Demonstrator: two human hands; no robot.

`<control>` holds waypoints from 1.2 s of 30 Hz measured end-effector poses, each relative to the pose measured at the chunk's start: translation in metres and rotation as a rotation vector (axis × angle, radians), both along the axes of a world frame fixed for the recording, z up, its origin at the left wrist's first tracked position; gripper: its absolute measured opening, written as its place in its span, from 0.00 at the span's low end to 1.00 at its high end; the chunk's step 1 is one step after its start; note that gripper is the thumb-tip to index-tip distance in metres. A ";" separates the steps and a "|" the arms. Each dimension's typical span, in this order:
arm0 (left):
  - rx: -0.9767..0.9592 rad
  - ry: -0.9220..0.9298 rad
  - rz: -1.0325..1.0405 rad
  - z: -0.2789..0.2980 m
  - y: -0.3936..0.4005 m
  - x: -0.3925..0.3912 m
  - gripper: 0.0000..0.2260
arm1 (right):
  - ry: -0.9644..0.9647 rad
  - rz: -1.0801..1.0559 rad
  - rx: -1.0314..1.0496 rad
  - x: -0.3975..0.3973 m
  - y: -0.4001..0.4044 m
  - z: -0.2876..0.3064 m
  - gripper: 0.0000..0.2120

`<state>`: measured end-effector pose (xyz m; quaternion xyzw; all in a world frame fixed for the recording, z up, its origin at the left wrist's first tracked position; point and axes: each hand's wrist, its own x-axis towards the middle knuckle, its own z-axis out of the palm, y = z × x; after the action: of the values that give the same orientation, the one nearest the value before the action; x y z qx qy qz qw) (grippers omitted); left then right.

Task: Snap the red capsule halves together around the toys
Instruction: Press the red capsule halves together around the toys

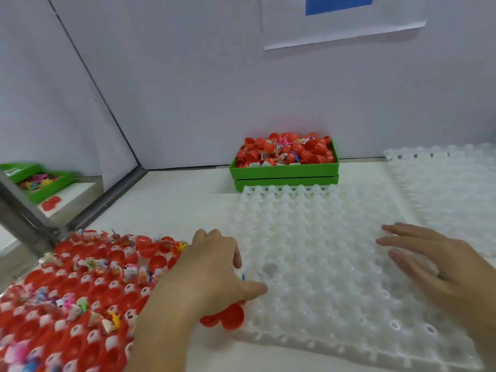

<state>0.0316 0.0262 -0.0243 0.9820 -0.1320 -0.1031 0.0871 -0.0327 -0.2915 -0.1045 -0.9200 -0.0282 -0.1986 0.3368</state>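
Note:
A white cell tray [80, 285] at the lower left holds several open red capsule halves, many with small wrapped toys inside. My left hand [212, 272] reaches over its right edge with curled fingers. Under the palm sits an open red capsule [230, 316], its halves side by side, and a bit of blue toy [243, 277] shows by the thumb. My right hand [440, 267] hovers flat, fingers straight, over the right side of an empty translucent cell tray [316, 237] in the middle.
A green box [284, 170] heaped with red capsule halves and toys stands at the back by the wall. Another translucent tray [451, 183] lies at the right rear. Beyond a metal frame [24, 210] on the left are green trays of toys.

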 end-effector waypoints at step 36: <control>-0.525 -0.206 -0.344 -0.002 -0.046 -0.015 0.21 | -0.194 -0.021 -0.168 -0.016 0.028 0.035 0.12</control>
<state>0.0169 -0.0200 -0.0267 0.8946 -0.3259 0.0211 0.3050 -0.0483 -0.2639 -0.0696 -0.9217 -0.0673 -0.2870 0.2522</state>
